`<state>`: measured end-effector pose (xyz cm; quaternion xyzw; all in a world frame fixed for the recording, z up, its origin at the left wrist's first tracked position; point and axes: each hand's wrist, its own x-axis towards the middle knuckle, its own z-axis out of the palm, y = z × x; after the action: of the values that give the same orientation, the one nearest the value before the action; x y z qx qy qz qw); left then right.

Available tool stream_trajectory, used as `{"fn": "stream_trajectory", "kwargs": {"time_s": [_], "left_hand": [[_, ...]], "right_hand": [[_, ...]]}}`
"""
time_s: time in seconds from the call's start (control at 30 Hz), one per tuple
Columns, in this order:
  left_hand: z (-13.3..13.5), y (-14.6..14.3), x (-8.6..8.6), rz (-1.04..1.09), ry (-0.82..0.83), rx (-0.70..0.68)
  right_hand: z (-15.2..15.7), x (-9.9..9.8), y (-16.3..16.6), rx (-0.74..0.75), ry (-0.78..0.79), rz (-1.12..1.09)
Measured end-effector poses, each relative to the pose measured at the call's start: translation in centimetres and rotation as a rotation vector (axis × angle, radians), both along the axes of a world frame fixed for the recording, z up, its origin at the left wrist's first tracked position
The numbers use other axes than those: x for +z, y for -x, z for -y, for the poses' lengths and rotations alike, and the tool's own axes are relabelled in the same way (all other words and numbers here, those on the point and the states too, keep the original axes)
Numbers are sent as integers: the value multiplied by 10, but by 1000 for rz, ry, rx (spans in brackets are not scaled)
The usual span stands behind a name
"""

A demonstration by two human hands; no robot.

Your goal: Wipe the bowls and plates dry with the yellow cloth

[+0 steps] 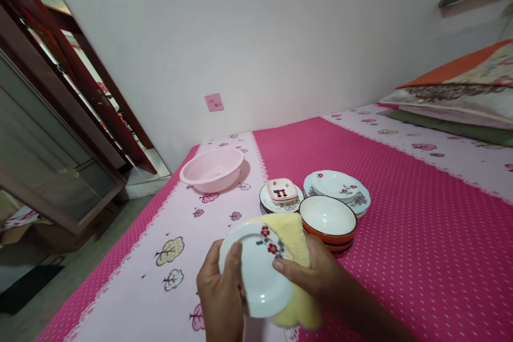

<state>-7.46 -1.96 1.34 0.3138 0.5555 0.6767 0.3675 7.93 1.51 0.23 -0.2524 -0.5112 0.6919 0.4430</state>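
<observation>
My left hand (219,289) grips the left rim of a small white plate with red flowers (256,270), thumb over its face. My right hand (316,272) holds the plate's right edge together with a yellow cloth (294,240) that lies behind and under the plate. Both hands are closed, low in the picture, above a pink bedspread (401,224). Just behind them stand orange-rimmed bowls (327,222), stacked.
Beyond the bowls a stack of flowered plates (339,188) sits to the right, and a small square dish (281,191) rests on other plates. A pink plastic basin (212,169) stands at the back left. Pillows (460,93) lie far right. The bed edge drops to the floor on the left.
</observation>
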Motion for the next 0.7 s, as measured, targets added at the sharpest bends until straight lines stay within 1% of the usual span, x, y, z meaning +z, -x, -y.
{"fn": "stream_trajectory", "kwargs": {"time_s": [0.07,0.17,0.23,0.27,0.33,0.4,0.47,0.57,0.63,0.7], "left_hand": [[-2,-2,-1,77,14,98],[-6,-10,-5,259,12,255],[-9,-14,-8,355,-6,291],[-10,-16,-8,377,-13,271],[-10,-17,-8,370,-23,173],[-9,-15,-4,311,-4,29],[-4,-12,1,224,28,-135],[3,-6,7,82,65,-348],[6,-4,8,8,69,-412],[6,-3,7,-14,52,-391]], "right_hand": [[5,-11,13,-41,64,-46],[11,-24,28,-130,146,-74],[10,-27,29,-136,137,-73],[8,-26,26,-112,119,-73],[1,-20,14,-46,67,-76],[-6,-13,-5,17,17,-60],[-10,-5,-24,70,-13,13],[-10,3,-43,204,-41,124],[-8,7,-46,281,-49,128],[-8,8,-42,277,-38,102]]}}
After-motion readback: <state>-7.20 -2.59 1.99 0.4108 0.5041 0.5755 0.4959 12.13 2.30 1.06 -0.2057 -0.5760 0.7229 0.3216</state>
